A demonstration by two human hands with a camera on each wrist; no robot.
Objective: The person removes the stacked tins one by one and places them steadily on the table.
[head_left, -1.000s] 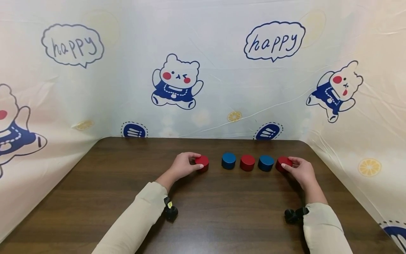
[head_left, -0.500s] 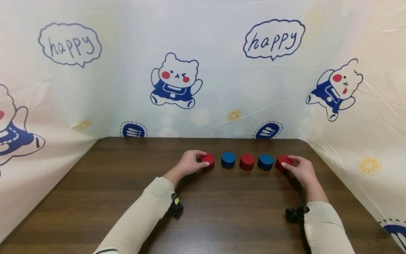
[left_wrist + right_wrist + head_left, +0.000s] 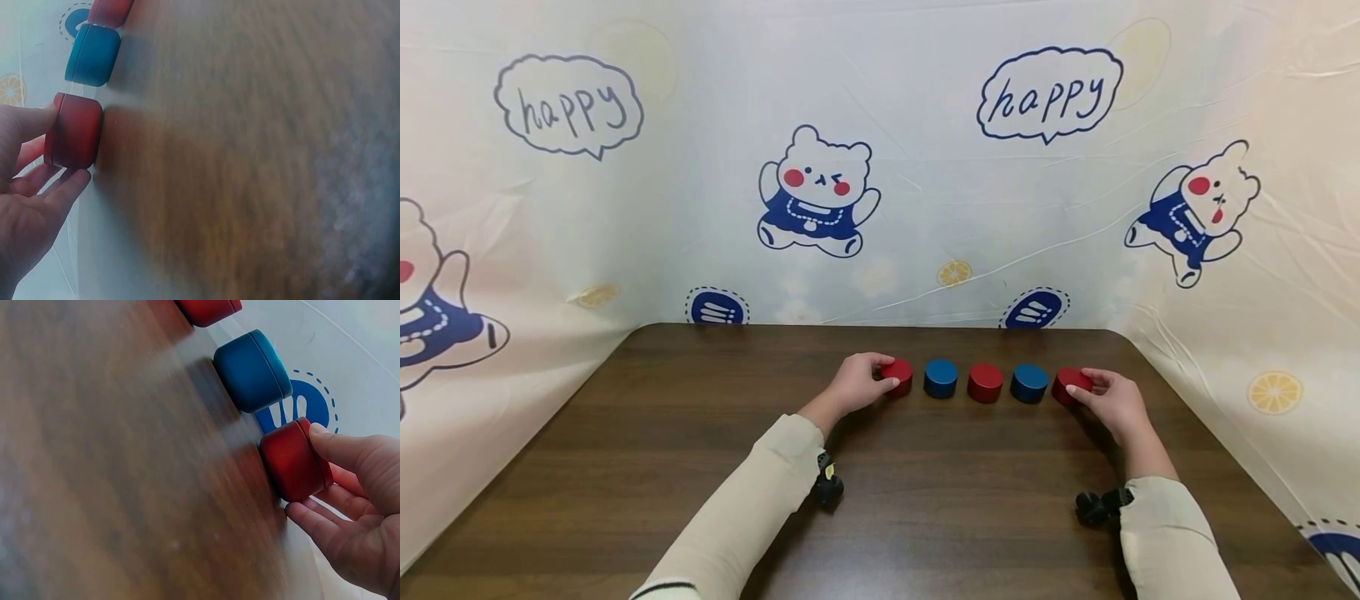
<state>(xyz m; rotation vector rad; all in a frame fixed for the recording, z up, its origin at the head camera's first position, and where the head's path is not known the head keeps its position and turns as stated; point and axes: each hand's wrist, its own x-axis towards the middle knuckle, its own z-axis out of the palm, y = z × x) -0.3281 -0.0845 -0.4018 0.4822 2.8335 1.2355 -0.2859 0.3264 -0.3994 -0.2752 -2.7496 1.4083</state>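
Note:
Five-in-a-row spacing shows several small round lidded tins across the far part of the table, alternating red and blue. My left hand [image 3: 856, 385] grips the leftmost red tin [image 3: 78, 131], its thumb near the lid's edge and fingertips on the side. At the other end of the row, my right hand [image 3: 1117, 407] holds the rightmost red tin [image 3: 294, 464] between thumb and fingers. Between them stand a blue tin [image 3: 940, 379], a red tin [image 3: 984, 383] and another blue tin [image 3: 1028, 384], with small gaps separating them. Both held tins appear to rest on the table.
The brown wooden table [image 3: 955, 508] runs back to a patterned curtain [image 3: 917, 167] printed with bears and lettering. Curtain also flanks both sides. Dark wrist cameras hang below both cuffs, close over the tabletop.
My left hand has slid the leftmost red tin to the right, narrowing its gap to the neighbouring blue tin. My right hand and the other tins have stayed in place.

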